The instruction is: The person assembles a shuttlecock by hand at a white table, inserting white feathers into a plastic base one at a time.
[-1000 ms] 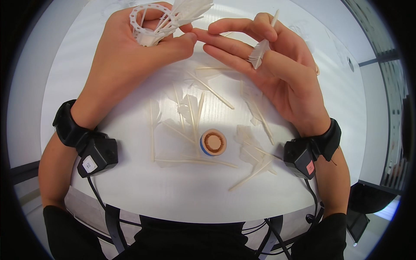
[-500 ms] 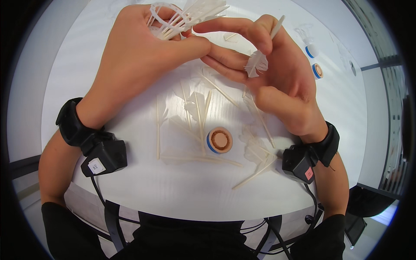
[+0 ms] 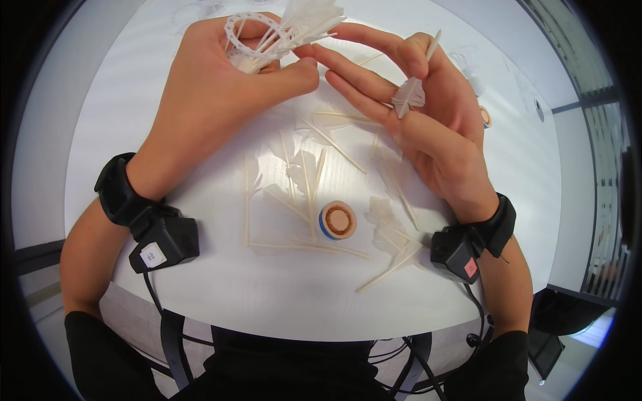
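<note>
My left hand (image 3: 221, 87) is closed around a white perforated plastic ring (image 3: 257, 33) with several white feathers (image 3: 307, 20) stuck through it. My right hand (image 3: 414, 113) pinches a single white feather (image 3: 410, 93) by its quill between thumb and finger, with its other fingers stretched toward the left thumb. Both hands hover above a white round table (image 3: 294, 301). Below them lies a small cork shuttlecock base (image 3: 337, 220) with a blue band, standing among several loose feathers (image 3: 301, 174).
More loose feathers (image 3: 394, 240) lie near my right wrist. Another cork base (image 3: 485, 116) sits behind my right hand at the table's far right. Black wrist straps with sensor boxes (image 3: 164, 244) and cables hang from both forearms. A dark chair (image 3: 555, 321) stands at the lower right.
Both hands have stayed together over the table with small finger shifts. The right hand's fingers have stretched closer to the left thumb, and the view has shifted slightly.
</note>
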